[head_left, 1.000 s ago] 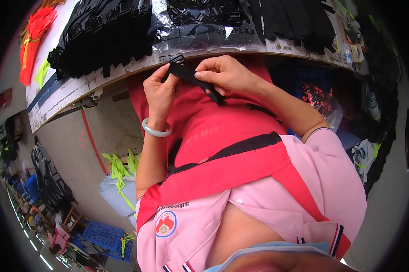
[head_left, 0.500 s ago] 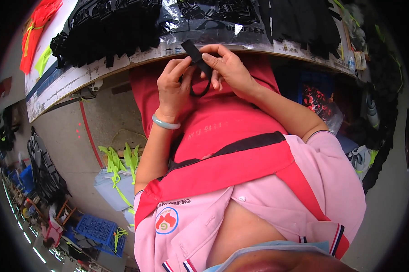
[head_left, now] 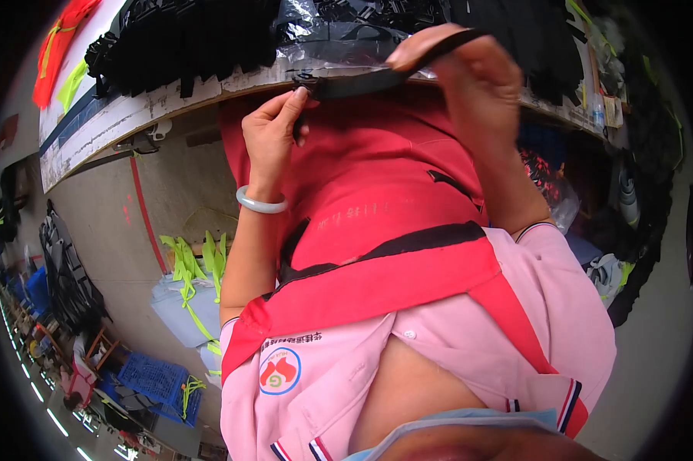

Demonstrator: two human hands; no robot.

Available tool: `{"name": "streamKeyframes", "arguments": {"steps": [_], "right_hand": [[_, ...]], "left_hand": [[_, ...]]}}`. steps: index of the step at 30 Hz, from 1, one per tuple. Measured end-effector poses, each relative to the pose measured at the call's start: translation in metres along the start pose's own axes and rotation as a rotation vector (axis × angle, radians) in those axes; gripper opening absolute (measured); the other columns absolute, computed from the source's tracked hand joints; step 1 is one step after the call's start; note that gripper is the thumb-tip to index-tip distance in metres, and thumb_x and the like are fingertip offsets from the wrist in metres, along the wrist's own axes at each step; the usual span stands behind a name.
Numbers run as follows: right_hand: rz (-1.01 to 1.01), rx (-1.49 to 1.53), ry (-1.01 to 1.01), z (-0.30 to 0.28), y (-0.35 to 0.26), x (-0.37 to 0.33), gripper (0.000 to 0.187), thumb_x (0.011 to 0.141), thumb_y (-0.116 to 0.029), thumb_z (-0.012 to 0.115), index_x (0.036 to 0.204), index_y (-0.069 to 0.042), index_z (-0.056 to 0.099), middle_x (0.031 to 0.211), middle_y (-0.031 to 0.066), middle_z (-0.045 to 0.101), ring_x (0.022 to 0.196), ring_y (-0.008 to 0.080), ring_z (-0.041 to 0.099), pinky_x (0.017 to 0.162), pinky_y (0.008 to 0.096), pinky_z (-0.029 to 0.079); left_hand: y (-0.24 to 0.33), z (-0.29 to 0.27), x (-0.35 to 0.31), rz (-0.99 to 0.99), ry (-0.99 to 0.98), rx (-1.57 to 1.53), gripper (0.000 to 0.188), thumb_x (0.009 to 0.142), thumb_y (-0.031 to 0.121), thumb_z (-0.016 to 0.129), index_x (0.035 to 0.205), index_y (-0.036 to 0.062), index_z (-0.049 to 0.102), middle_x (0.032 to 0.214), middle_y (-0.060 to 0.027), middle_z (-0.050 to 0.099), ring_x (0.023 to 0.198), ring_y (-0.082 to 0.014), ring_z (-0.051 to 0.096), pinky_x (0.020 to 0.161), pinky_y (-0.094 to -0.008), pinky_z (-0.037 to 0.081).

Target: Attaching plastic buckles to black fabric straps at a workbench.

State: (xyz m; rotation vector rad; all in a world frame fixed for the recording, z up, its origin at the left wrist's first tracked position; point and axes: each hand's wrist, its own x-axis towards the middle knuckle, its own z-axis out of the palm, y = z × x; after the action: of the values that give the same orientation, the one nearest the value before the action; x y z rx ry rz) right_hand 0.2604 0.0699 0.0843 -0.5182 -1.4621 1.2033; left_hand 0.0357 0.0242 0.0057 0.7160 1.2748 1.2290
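Between my two hands a black webbing strap (head_left: 365, 83) is stretched out just in front of the table's edge. My left hand (head_left: 273, 127), with a pale bangle at its wrist, pinches the strap's left end between thumb and fingers. A small dark piece that looks like a buckle (head_left: 306, 80) sits at that end; its details are too small to make out. Up to the right, my right hand (head_left: 477, 77) is closed round the strap's other part and partly smeared by motion. The strap passes over its fingers.
Along the white table (head_left: 231, 96) lie a heap of black straps (head_left: 185, 46), a clear plastic bag (head_left: 346, 50) of black parts and more black material (head_left: 515, 38). Orange fabric (head_left: 64, 46) hangs at far left. A blue crate (head_left: 154, 384) stands on the floor.
My hands have drawn apart; the right has moved up and to the right with the strap, which was looped and is now pulled out lengthwise. My left hand has shifted slightly left.
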Motion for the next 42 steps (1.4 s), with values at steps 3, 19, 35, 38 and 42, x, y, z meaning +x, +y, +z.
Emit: {"name": "streamKeyframes", "arguments": {"steps": [3,19,35,38,42], "right_hand": [[-0.154,0.091,0.115,0.004,-0.054,0.045,0.02,0.097,-0.025,0.054,0.098,-0.006,0.058,0.065,0.0022,0.059,0.043,0.0069,0.048,0.039,0.0193,0.037],[0.982,-0.053,-0.106,0.028,0.069,-0.031,0.014,0.093,-0.016,0.061,0.088,-0.003,0.06,0.072,-0.0025,0.06,0.06,0.0003,0.051,0.05,0.0158,0.039],[0.533,-0.407,-0.528,0.016,0.09,-0.015,0.028,0.089,-0.028,0.066,0.098,-0.001,0.066,0.079,-0.0008,0.062,0.072,0.0072,0.054,0.065,0.0231,0.044],[0.685,-0.379,-0.571,0.021,0.08,-0.011,0.032,0.087,-0.031,0.066,0.095,0.0,0.066,0.077,0.0059,0.065,0.072,0.0124,0.058,0.069,0.028,0.047],[0.933,-0.041,-0.356,0.021,0.086,-0.013,0.026,0.094,-0.03,0.058,0.089,-0.006,0.064,0.068,-0.002,0.058,0.053,0.003,0.048,0.048,0.0183,0.039]], "left_hand": [[-0.002,-0.007,0.003,0.075,0.031,0.044,0.019,0.089,0.017,0.068,0.092,-0.0022,0.07,0.069,-0.0017,0.063,0.05,-0.0047,0.051,0.042,-0.0198,0.036],[-0.021,0.002,-0.003,0.372,0.093,0.298,0.017,0.092,0.015,0.064,0.102,0.0013,0.067,0.072,0.0032,0.061,0.054,-0.0023,0.05,0.045,-0.0169,0.035],[-0.044,-0.048,0.021,-0.659,-0.3,-1.143,0.012,0.094,0.012,0.053,0.103,0.0048,0.056,0.082,-0.0042,0.058,0.057,-0.0097,0.041,0.044,-0.0183,0.035],[-0.047,-0.046,0.016,-0.565,-0.285,-1.018,0.015,0.095,0.014,0.054,0.106,0.005,0.055,0.088,-0.0049,0.058,0.059,-0.0108,0.043,0.044,-0.0182,0.035],[-0.041,-0.037,0.009,-0.374,-0.307,-0.64,0.014,0.095,0.015,0.054,0.103,0.004,0.058,0.077,-0.0051,0.059,0.053,-0.0111,0.047,0.043,-0.0197,0.036]]}}
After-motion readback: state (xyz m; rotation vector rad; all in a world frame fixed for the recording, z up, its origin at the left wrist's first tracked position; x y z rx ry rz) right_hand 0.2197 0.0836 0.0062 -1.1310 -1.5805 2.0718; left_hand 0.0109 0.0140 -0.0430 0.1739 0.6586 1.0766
